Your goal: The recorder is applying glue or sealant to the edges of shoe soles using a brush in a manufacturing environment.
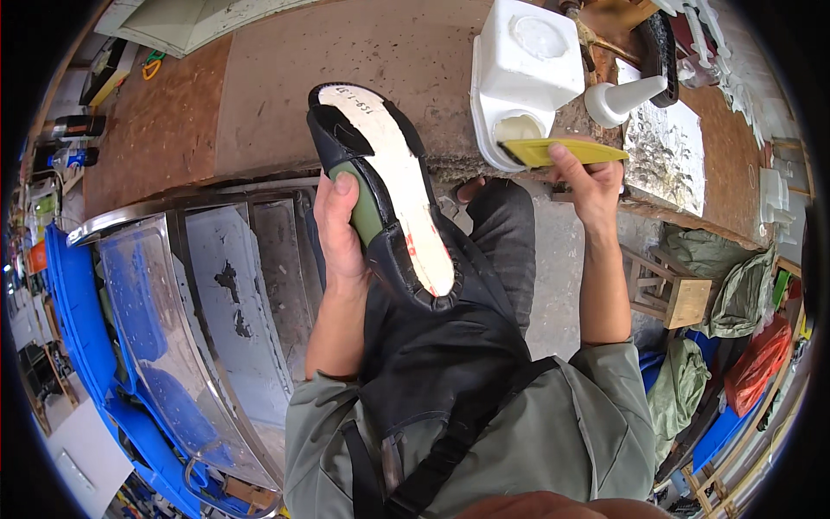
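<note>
My left hand (339, 233) grips a shoe upper (387, 173), its underside turned up. The upper is black, with a green part along the side and a long white insole that bears handwritten marks and red smears near the heel. My thumb presses on the green part. In my right hand (592, 186) is a flat yellow brush (588, 152) with a dark tip. That tip is over the round opening of a white plastic pot (522, 130), which holds a pale substance. Whether the tip touches the substance, I cannot tell.
The pot stands at the edge of a worn brown workbench (285, 78). Right of it are a white cone-shaped nozzle (627, 97) and a stained white sheet (666, 138). A metal-framed clear panel (164, 337) is at my left, and a small wooden stool (679, 298) at the right.
</note>
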`<state>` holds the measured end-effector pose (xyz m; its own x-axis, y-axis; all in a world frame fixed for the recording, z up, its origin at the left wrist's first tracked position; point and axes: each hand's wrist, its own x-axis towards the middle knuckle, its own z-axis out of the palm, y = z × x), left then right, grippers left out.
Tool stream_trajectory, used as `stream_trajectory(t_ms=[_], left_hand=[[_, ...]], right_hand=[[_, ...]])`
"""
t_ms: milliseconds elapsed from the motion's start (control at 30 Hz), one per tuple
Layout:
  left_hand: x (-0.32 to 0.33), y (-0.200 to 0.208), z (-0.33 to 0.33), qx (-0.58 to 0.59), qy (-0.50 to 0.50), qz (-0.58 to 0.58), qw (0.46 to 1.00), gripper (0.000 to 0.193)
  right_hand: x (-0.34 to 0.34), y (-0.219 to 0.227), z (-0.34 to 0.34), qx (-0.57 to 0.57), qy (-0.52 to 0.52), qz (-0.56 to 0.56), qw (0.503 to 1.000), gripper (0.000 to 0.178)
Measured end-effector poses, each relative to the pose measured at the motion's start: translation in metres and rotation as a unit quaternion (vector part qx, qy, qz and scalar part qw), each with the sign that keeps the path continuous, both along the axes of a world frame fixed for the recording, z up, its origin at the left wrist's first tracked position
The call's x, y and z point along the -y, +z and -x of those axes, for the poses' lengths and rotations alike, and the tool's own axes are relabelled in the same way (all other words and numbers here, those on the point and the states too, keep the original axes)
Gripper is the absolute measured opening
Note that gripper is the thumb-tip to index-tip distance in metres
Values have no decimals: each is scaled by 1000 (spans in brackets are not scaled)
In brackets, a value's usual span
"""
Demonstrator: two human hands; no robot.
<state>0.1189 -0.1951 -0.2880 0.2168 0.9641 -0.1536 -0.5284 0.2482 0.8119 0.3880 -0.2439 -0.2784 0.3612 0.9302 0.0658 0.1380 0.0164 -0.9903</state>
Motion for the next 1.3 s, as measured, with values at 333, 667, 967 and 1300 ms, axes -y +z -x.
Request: stream_trajectory(t_ms=[333, 667, 967, 1300], left_hand=[[18, 44, -8, -25, 35, -75, 996, 48], [55, 83, 4, 29, 39, -63, 997, 41], [80, 90, 12, 31, 0, -46, 998, 38], [100, 87, 9, 100, -117, 60, 986, 37]], right_hand=[[44, 92, 67, -128, 118, -116, 978, 21], [70, 117, 91, 78, 200, -259, 942, 20], [100, 130, 88, 55, 308, -310, 898, 21], [102, 134, 89, 23, 394, -343, 852, 21]])
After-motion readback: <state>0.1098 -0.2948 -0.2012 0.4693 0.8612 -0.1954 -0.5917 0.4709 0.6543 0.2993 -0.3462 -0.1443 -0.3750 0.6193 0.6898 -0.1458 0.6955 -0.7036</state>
